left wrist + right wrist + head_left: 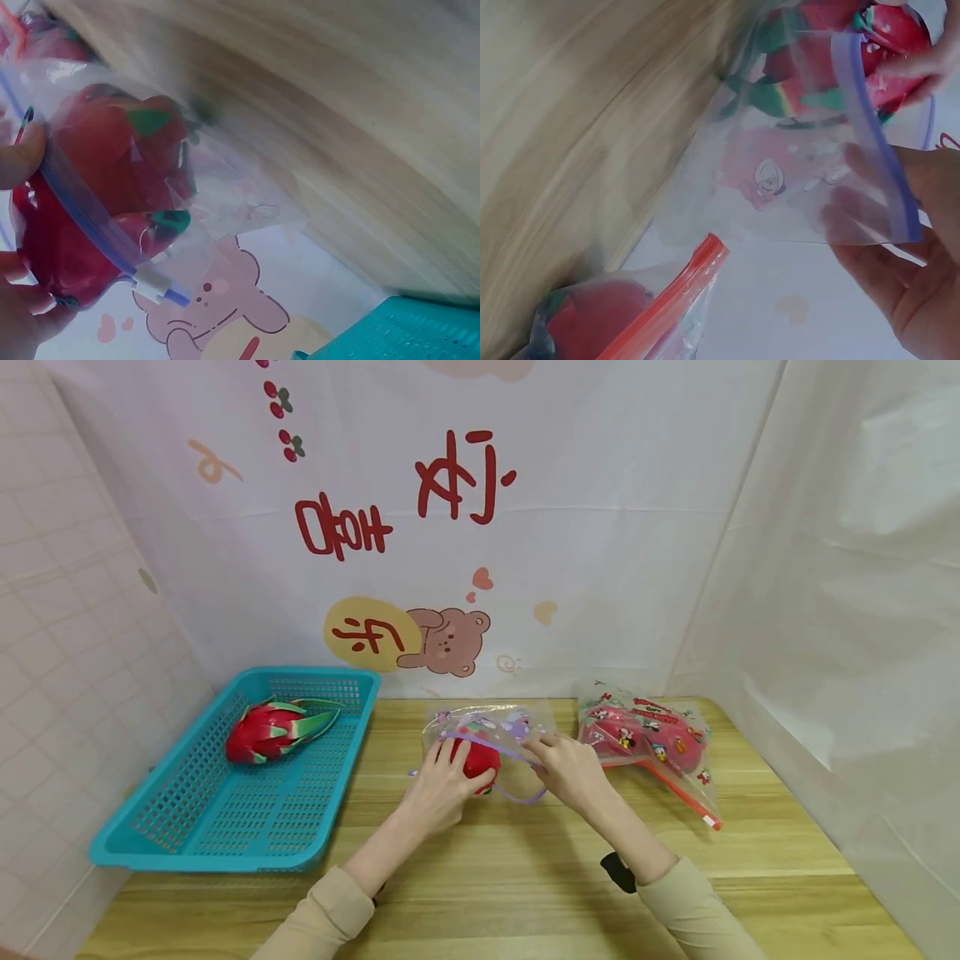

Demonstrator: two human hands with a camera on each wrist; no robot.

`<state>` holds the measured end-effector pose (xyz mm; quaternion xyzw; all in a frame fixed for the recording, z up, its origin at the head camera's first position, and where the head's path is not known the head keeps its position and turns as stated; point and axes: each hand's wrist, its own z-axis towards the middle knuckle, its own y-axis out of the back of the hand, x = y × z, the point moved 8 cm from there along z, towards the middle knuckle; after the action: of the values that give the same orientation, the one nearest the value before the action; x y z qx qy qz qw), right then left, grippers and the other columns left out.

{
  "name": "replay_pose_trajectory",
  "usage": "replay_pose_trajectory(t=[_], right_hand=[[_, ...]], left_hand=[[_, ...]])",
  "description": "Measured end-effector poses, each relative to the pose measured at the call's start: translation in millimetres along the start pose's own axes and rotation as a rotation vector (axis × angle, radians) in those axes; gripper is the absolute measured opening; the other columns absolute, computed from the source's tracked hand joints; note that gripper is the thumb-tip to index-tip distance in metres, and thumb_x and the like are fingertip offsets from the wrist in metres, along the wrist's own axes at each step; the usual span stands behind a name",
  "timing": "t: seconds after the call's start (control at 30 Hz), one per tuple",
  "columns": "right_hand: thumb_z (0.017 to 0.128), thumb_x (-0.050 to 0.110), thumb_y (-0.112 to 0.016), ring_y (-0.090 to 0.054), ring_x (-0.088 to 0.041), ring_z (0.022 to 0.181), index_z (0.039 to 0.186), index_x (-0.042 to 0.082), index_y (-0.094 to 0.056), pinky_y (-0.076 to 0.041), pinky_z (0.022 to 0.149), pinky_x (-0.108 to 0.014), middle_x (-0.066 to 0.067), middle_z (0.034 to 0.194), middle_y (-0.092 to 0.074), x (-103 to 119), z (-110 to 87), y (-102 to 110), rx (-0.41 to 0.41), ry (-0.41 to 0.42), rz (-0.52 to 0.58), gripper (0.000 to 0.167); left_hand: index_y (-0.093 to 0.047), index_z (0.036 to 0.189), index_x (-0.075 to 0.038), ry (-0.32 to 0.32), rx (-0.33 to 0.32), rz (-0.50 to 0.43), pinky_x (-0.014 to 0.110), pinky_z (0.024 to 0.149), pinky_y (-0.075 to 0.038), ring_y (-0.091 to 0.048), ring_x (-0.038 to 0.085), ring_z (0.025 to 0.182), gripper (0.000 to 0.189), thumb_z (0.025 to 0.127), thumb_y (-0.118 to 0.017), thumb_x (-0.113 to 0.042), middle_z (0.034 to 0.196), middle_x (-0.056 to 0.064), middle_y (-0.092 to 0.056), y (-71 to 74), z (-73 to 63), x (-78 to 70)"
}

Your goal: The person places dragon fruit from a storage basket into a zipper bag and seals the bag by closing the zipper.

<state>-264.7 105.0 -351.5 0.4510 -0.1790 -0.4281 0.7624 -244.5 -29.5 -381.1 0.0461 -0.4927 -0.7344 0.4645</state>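
1. While both beige sleeves (341,897) reached over the pale wood-grain table (487,893), the left hand (437,793) gripped a rounded, glossy red dragon fruit with green tips (482,760), its fingers and thumb curled round it.
2. That fruit sat partway into the mouth of a clear printed plastic bag with a purple zip strip (491,722), the strip crossing over it.
3. At the bag's lip was the right hand (566,768), its fingers showing through the film; whether they pinched it, I could not tell.
4. As I judged it, the green tips could have snagged on the strip, or the flimsy lip folded inward — either would have stopped the fruit halfway. Left fingers caught in the opening might have dragged it back out.
5. Close on the right, clear printed bags with orange-red strips (678,743) limited elbow room; on the left, a turquoise perforated plastic basket (356,752) held another red-and-green dragon fruit (262,732).
6. Farthest off — a white printed cloth backdrop (600,527).
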Motion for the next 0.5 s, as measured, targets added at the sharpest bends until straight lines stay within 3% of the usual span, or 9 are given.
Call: replay_pose_trajectory(t=[0.2, 0.5], right_hand=[[0.071, 0.012, -0.081, -0.066, -0.018, 0.067, 0.091, 0.015, -0.073, -0.047, 0.043, -0.027, 0.0, 0.083, -0.071, 1.3, 4.4, 6.3, -0.047, -0.009, 0.036, 0.021], [0.073, 0.011, -0.079, -0.067, -0.019, 0.069, 0.089, 0.018, -0.072, -0.046, 0.041, -0.028, 0.002, 0.082, -0.072, 7.0, 8.4, 2.8, -0.016, -0.012, 0.024, 0.019]], left_hand=[[-0.064, 0.104, -0.041, 0.003, -0.055, 0.045, 0.052, 0.086, -0.05, -0.056, 0.041, 0.104, 0.039, 0.073, -0.077, -0.021, 0.123, 0.018, -0.053, -2.4, -7.8, -4.2], [-0.064, 0.107, -0.046, 0.064, 0.032, 0.064, 0.055, 0.084, -0.047, -0.053, 0.043, 0.105, 0.038, 0.082, -0.069, -0.018, 0.123, 0.015, -0.051, -9.0, -10.0, -6.8]])
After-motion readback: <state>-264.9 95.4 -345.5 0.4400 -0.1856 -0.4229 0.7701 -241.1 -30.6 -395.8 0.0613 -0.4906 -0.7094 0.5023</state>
